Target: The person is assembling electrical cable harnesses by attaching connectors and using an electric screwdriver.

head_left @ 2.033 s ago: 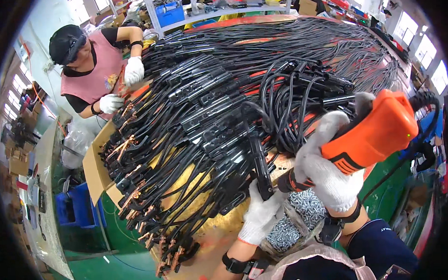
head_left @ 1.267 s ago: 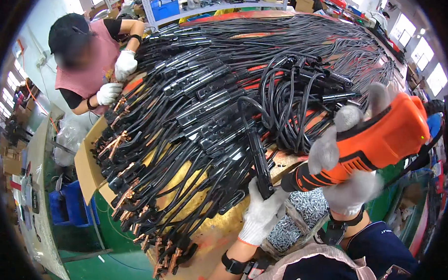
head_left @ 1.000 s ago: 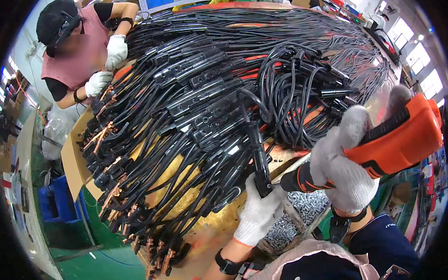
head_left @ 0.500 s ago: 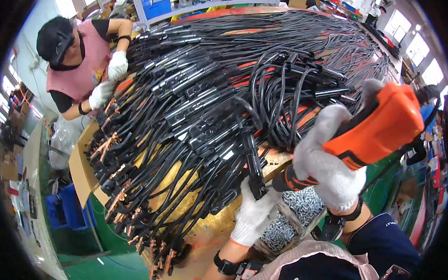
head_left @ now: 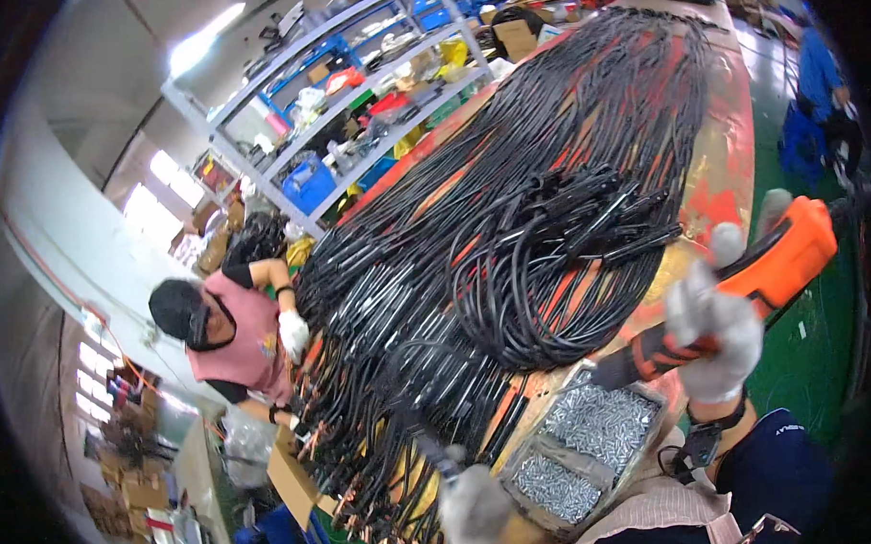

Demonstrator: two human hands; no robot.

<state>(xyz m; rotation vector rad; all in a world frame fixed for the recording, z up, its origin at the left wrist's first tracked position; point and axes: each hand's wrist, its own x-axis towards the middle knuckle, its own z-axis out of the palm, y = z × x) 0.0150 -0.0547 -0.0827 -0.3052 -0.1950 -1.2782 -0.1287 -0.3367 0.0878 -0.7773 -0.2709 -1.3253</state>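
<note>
My right hand (head_left: 718,344), in a white glove, grips an orange and black power screwdriver (head_left: 785,260). The tool's dark nose (head_left: 616,369) points left, over the edge of a divided box of silver screws (head_left: 594,428). Low in the view, my left hand (head_left: 475,510), also gloved and smeared by motion, is closed on a black cable connector (head_left: 432,447). That connector is blurred and lies over a dense row of black cables (head_left: 409,340) with tubular connectors. Copper lugs (head_left: 383,542) show at the cables' near-left ends. Tool and held connector are apart.
Long black cables (head_left: 582,85) stretch along the red and yellow table (head_left: 724,156). A looped cable bundle (head_left: 513,308) lies on top. At the left a co-worker in a pink vest (head_left: 251,341) stands at the cables. Shelving (head_left: 306,142) with bins is behind; a cardboard box (head_left: 294,478) touches the table's left side.
The view has swung, showing more of the table and shelves. The screwdriver's nose has come away from the black connector. My left hand has moved down and left with it.
</note>
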